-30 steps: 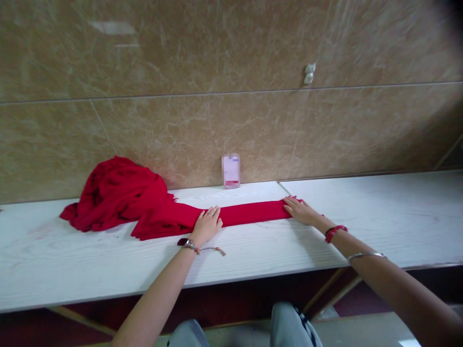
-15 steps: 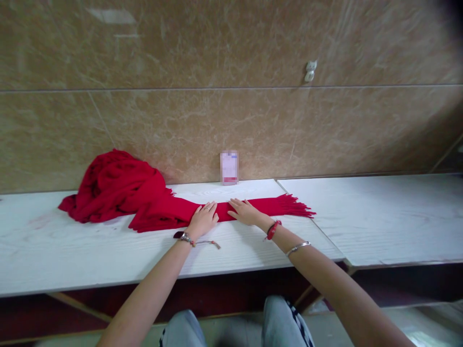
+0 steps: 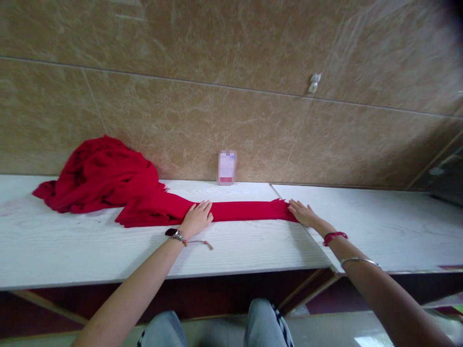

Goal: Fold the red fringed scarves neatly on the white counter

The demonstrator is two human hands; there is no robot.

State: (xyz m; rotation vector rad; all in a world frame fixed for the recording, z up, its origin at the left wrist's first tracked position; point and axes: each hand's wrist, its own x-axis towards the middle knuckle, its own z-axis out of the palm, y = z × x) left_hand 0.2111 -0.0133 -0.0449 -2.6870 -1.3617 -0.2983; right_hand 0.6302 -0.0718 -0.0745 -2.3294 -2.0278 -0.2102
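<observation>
A red scarf [image 3: 240,211] lies along the white tabletop, its right part flattened into a narrow folded strip and its left part heaped against the wall. My left hand [image 3: 197,218] rests flat on the strip near its middle, fingers stretched out. At the fringed right end, my right hand [image 3: 304,213] lies flat with fingers extended, covering the tips of the fringe. Neither hand grips the cloth.
A pale phone-like card [image 3: 226,167], blurred, leans upright against the brown tiled wall [image 3: 188,120] behind the strip. A small white cat-shaped hook [image 3: 314,83] is fixed to the wall. The white tabletop [image 3: 238,250] has a seam right of centre.
My right hand has slid right along the strip, from near the left hand to the fringe. My left hand stays flat at about the same place on the scarf. The view has tilted slightly.
</observation>
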